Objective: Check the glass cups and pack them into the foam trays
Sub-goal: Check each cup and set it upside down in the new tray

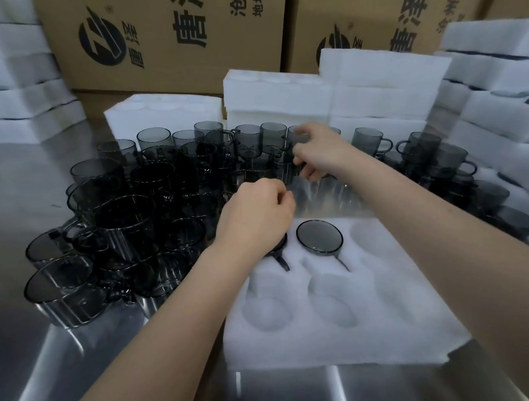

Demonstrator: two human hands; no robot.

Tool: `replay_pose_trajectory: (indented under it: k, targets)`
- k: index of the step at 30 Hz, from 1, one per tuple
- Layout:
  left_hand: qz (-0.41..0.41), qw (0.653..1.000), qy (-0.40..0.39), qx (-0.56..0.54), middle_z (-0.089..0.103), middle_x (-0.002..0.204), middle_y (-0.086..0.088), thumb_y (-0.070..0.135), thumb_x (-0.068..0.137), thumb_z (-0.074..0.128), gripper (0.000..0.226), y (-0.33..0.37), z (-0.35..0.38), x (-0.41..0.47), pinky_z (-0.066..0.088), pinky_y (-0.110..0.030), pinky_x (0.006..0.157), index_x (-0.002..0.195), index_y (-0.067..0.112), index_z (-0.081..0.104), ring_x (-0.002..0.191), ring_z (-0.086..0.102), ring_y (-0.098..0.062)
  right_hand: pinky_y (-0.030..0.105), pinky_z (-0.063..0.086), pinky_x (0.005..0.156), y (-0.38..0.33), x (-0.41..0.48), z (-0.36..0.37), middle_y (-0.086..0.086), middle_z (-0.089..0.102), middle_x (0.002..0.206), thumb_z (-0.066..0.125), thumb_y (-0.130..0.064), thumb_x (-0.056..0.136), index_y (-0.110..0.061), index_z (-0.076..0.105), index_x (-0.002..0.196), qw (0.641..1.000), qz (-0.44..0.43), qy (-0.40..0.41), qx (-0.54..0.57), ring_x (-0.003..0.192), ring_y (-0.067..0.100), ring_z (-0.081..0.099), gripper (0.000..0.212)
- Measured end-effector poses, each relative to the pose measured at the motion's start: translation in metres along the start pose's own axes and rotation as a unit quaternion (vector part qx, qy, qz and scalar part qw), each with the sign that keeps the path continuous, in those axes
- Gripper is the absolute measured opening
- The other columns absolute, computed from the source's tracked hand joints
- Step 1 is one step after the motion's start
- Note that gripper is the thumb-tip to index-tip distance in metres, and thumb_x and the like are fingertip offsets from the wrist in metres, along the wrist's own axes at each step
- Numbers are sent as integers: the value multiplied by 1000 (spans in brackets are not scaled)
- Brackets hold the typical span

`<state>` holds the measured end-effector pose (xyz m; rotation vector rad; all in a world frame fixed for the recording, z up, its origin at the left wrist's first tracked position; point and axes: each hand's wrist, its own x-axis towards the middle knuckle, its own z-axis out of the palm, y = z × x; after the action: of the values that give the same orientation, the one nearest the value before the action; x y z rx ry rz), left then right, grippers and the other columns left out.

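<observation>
A white foam tray (331,345) lies in front of me on the steel table. Two of its far pockets hold smoky grey glass cups: one (319,236) shows its round rim, the other (279,253) is mostly hidden under my left hand. My left hand (254,215) hovers over that cup with fingers curled and nothing visibly in them. My right hand (315,150) reaches past the tray into the crowd of loose cups (172,185), its fingers curled around one cup (289,166) at the crowd's right edge.
More grey cups (435,155) stand to the right. Stacks of white foam trays (373,85) rise behind the cups and along both sides (22,88). Printed cardboard boxes (167,38) form the back wall. Bare steel table (83,371) shows at the near left.
</observation>
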<state>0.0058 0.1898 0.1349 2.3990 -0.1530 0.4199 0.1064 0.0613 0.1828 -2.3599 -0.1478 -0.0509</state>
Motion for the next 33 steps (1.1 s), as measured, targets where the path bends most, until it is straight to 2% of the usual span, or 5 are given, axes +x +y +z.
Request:
replay_pose_trajectory:
  k: [5,9,17,29,33]
  targets:
    - [4,1000,-4,-14,51,57,-1,31,94,49,29,-2,1,1,39,-31,52,75,13,62,62,54,-28,39,58,61,-7,38,4,18,67,91,36,-8,93,-13,20,150,998,38,-3,-43,55,29,64,59]
    - [8,1000,-8,-22,52,57,-3,31,94,49,29,-2,1,2,45,-34,56,75,12,62,62,54,-28,49,60,72,-4,49,7,23,71,86,33,1,90,7,54,118,989,44,28,-138,69,37,69,35]
    - [13,1000,-9,-23,56,62,-7,30,94,48,30,0,-1,1,50,-40,62,75,11,61,68,57,-32,40,58,79,13,55,5,14,73,83,44,2,86,-7,70,94,973,-10,107,-205,76,32,69,28]
    - [13,1000,1,-22,56,60,-6,30,93,49,30,-2,0,1,48,-38,58,75,10,62,66,57,-30,20,49,43,34,43,-15,-4,50,38,57,-8,93,-10,65,96,975,29,118,188,33,7,46,9]
    - [17,1000,9,-19,52,56,-1,29,93,50,29,-4,2,2,46,-35,57,71,13,59,64,55,-29,27,57,55,29,29,-27,-5,48,39,58,-9,93,-13,66,87,962,23,100,255,38,8,45,10]
